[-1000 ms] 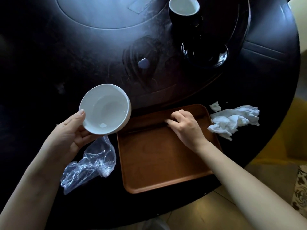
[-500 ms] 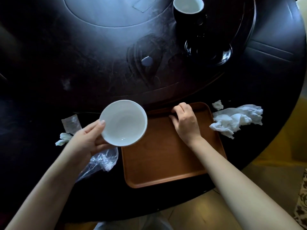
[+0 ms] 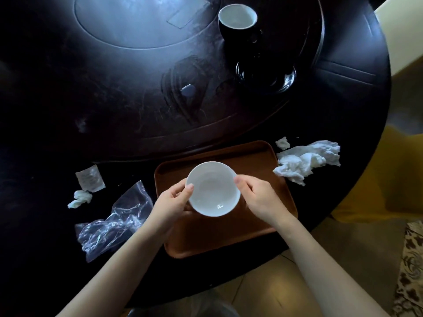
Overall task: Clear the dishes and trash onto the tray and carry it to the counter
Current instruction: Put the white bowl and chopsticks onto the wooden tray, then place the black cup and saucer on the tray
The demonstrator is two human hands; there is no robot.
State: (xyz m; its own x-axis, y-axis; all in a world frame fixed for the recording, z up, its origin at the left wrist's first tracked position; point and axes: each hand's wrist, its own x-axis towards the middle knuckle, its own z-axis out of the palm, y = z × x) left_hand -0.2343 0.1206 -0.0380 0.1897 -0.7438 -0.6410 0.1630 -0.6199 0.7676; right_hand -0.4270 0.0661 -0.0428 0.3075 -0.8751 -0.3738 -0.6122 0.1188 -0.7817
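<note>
A small round white ceramic bowl sits between the two hands over the rectangular brown wooden tray, and whether its foot already touches the tray floor cannot be told. The left hand cups its near-left side, thumb hooked over the rim; the right hand is curled against the opposite rim, fingertips touching it. The bowl looks empty, so it should be light, but it is rigid, glazed and slick, and it would chip if dropped. Gripping across the rim from both sides, as here, seems the safest hold.

Just beyond the right hand lies a crumpled white paper napkin, soft and weightless, to be pinched anywhere. Beside the left hand, a crinkled clear plastic bag will likely slip and spring open, so it wants bunching. Far ahead on the dark round tabletop stands a black cup with a white interior, best taken around its body.
</note>
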